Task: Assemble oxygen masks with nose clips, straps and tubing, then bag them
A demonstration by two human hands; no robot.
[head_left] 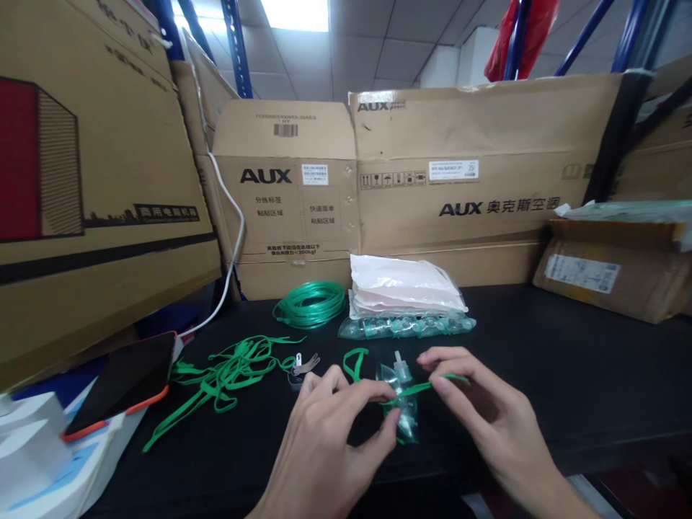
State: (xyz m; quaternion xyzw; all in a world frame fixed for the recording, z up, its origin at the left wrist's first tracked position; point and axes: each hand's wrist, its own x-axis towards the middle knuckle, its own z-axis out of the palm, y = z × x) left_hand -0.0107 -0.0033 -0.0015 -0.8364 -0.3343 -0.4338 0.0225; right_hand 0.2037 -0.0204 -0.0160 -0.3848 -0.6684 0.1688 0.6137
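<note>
A narrow green elastic strap [416, 389] is stretched between my two hands above the black table. My left hand [335, 440] pinches it between thumb and fingers, near the middle of the picture. To the right, my right hand [486, 411] grips the strap's other end, and a short tip sticks out past the fingers. Just behind and below the strap lies a clear, green-tinted plastic piece [408, 414] with a pale nozzle [400, 364] pointing away from me; my left fingers partly cover it. A green loop [354, 364] shows beyond my left hand.
Loose green straps [227, 375] lie at left, beside small metal clips [305, 364]. Farther back are coiled green tubing [311, 303], white packets [403, 281] and bagged clear parts [405, 326]. A phone [122, 382] rests at left. Cardboard boxes [459, 166] wall the back.
</note>
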